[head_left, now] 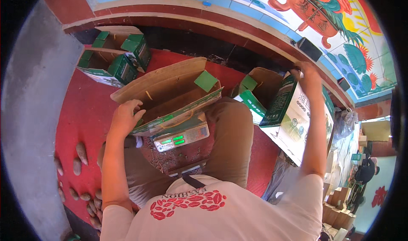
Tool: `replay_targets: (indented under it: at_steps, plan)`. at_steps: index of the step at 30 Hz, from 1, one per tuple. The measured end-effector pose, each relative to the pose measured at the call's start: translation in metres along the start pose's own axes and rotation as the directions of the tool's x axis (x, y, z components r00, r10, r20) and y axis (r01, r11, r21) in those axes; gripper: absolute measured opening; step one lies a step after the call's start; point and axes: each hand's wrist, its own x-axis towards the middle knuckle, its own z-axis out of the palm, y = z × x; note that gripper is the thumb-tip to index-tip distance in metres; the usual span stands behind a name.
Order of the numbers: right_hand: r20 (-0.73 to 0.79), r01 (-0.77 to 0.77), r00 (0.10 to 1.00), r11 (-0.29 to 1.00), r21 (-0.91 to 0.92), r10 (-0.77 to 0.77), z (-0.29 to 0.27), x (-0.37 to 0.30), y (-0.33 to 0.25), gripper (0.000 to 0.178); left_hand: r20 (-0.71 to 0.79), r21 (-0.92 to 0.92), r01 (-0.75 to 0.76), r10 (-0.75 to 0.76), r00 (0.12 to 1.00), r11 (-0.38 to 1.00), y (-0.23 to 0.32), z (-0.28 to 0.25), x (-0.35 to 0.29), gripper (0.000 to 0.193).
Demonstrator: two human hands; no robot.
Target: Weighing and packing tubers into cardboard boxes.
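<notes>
An open cardboard box (pixel 170 86) with green print stands in front of me on a digital scale (pixel 182 138), whose green displays are lit. My left hand (pixel 127 117) is at the box's near left corner, with thumb and fingers bent around its edge. On the right, my raised right hand (pixel 307 73) grips the top of a white and green carton (pixel 293 113), which is tilted. Part of that grip is hidden behind the hand. Another open green and white carton (pixel 255 98) stands between the two, partly covered by the tilted one.
Two open green cartons (pixel 112 64) stand at the back left on the red mat (pixel 78 109). Several brown, elongated tubers (pixel 77 166) lie to my left. A tiled, painted wall (pixel 272 11) rises behind. Clear plastic (pixel 345 124) and a person (pixel 367 172) are at the far right.
</notes>
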Motion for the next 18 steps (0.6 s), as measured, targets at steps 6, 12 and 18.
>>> replay_targets:
  at_steps: [6,12,18]
  plan:
    - [0.096,-0.334,0.935,0.938,-0.09,0.342,0.068,-0.036,0.202,0.055,0.019,0.038,0.054,-0.054,0.998,0.998,-0.002,0.001,-0.003,0.026]
    - [0.276,-0.518,0.808,0.851,-0.088,0.52,0.088,-0.033,0.216,0.072,0.001,-0.032,0.116,-0.116,0.993,0.993,-0.008,0.003,-0.004,0.024]
    - [0.354,-0.371,0.841,0.912,-0.173,0.409,0.051,-0.022,0.205,0.057,-0.024,-0.041,0.123,-0.124,0.992,0.992,-0.014,0.004,-0.001,0.023]
